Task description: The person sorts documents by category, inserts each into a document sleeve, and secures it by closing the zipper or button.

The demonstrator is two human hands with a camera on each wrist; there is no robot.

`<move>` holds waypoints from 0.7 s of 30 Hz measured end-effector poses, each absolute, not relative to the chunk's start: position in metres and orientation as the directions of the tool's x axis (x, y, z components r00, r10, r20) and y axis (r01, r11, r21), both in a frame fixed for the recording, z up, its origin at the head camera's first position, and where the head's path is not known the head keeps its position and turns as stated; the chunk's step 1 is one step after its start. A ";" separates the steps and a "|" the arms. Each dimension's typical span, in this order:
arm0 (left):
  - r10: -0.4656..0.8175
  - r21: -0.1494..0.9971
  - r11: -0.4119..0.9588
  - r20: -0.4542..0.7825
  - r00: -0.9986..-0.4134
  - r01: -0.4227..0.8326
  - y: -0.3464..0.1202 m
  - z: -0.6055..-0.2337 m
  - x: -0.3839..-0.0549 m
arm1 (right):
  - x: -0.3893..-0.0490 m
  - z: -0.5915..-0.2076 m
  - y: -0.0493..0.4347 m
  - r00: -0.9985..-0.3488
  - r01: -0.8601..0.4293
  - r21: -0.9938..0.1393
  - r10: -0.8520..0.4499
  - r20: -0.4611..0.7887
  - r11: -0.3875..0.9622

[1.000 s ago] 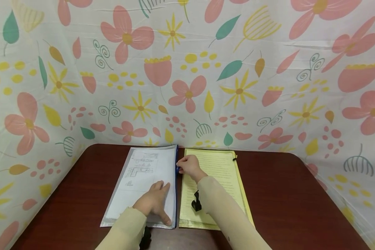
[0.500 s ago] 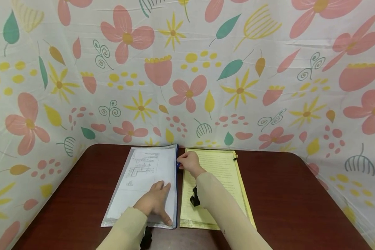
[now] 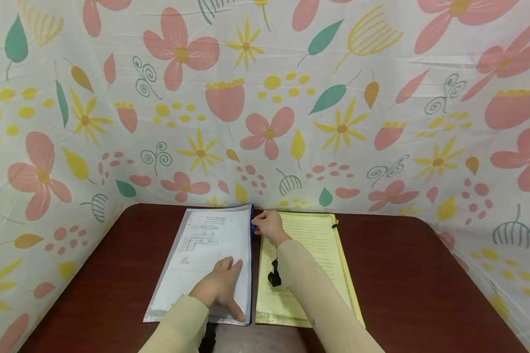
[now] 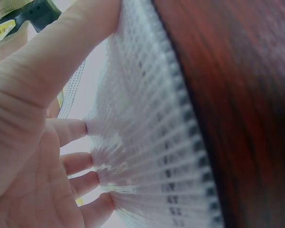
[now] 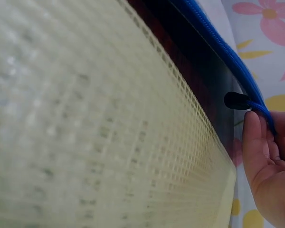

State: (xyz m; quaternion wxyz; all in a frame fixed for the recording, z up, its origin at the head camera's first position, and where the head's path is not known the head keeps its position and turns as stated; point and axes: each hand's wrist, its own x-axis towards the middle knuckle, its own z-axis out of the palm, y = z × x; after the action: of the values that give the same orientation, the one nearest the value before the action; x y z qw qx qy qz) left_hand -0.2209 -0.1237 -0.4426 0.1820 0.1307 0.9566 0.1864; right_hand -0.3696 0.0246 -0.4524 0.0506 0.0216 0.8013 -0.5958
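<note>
A mesh zip document pouch (image 3: 158,315) with a blue zipper (image 3: 251,274) along its right edge lies on the table. White sheets with a printed drawing show through it. My left hand (image 3: 220,288) rests on its lower right part, fingers and thumb spread; in the left wrist view the fingertips (image 4: 100,209) touch the mesh. Near the far end of the zipper, my right hand (image 3: 271,228) pinches the blue cord (image 5: 259,107) of the zipper pull. A black tip (image 5: 236,100) sticks out beside the fingers. The slider itself cannot be made out.
A yellow mesh pouch (image 3: 287,319) with printed sheets lies close on the right, under my right forearm. A black pull (image 3: 334,225) sits at its far right corner. Behind the dark red-brown table (image 3: 406,284) hangs a flowered curtain (image 3: 265,98).
My right hand has moved a little farther away along the blue zipper, still pinching the pull cord. The left hand has stayed in place on the pouch.
</note>
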 end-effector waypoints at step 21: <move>0.327 0.406 0.893 -0.292 -0.899 0.193 -0.126 -0.445 -0.222 | -0.393 -0.456 0.021 -0.993 0.113 -0.959 0.009 -0.114 0.261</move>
State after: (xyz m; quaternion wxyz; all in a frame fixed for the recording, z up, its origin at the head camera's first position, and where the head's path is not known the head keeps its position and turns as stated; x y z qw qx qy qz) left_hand -0.2222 -0.1262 -0.4454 0.1793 0.1360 0.9563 0.1866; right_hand -0.3926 0.0210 -0.4560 0.0426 0.0384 0.7930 -0.6065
